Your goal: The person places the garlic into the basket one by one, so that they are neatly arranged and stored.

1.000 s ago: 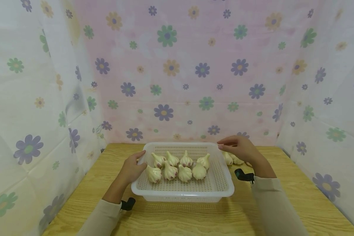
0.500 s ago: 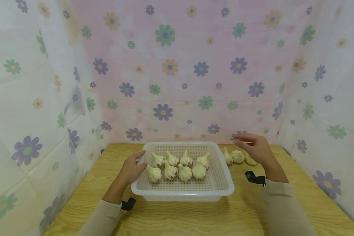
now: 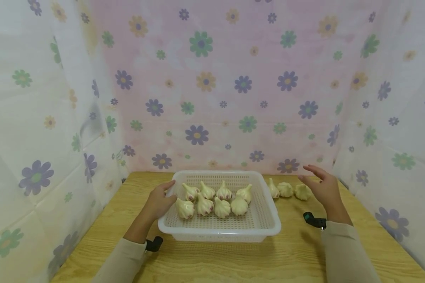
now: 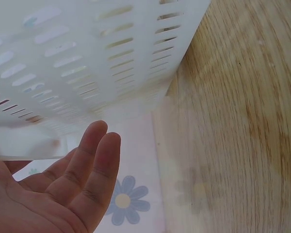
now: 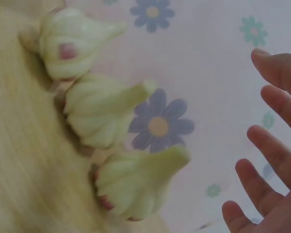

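Basket (image 3: 217, 232) is gripped at left edge by left hand (image 3: 158, 202); right hand (image 3: 325, 191), spread, empty, hovers apart from garlic (image 5: 99, 115).

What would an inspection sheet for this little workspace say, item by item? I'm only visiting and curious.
Surface: wood-grain table.
Job's things: white slotted basket with eight garlic bulbs visible inside; three more bulbs in a row on the table, right of the basket.
Clutter: nothing seen.
Left hand: holds the basket's left rim.
Right hand: fingers spread, near the rightmost bulb, holding nothing.
Cables: nothing seen for certain.
Surroundings: flower-print cloth behind and at both sides.
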A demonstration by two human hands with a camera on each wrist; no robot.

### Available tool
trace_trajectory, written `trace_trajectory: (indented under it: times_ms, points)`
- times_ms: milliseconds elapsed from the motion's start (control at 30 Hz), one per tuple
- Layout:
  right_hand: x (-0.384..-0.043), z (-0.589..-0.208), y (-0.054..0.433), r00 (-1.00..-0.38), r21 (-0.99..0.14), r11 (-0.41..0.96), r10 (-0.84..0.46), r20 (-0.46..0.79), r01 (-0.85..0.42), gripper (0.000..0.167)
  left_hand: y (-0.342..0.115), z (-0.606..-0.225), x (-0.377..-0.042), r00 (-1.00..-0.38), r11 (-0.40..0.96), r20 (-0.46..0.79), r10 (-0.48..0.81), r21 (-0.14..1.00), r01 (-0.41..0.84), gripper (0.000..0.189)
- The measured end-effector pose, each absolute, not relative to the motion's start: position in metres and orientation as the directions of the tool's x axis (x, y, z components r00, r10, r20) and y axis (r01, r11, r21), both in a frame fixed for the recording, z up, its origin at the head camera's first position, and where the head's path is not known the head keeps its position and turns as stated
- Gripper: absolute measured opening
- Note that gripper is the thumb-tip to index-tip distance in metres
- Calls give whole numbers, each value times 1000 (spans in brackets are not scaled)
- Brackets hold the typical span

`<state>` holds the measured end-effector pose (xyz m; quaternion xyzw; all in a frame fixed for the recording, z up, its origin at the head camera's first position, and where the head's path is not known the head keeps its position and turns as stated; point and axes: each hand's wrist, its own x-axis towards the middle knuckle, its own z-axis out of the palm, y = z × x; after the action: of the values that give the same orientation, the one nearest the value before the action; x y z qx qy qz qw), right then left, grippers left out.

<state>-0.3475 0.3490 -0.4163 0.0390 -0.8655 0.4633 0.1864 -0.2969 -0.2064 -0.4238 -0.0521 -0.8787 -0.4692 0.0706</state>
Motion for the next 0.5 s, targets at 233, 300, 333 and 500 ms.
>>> trace_trajectory:
  times_ms: [233,300,333,500]
  points:
    - [-355,-441,361,-960,-800,575,87,266,-169,82,-207,-426,-298,-985,547,172,25,822,157,65]
    - [-356,-447,364,-968,-808,571,86,235,-146,83,-207,-426,-298,-985,543,172,26,824,158,65]
    - [-357,-450,365,-972,-813,568,89,217,-129,83,-207,-426,-299,-985,542,172,26,825,159,65]
    - [-357,-461,369,-986,-834,546,77,145,-79,82,-207,-427,-300,-985,536,168,30,829,158,65]
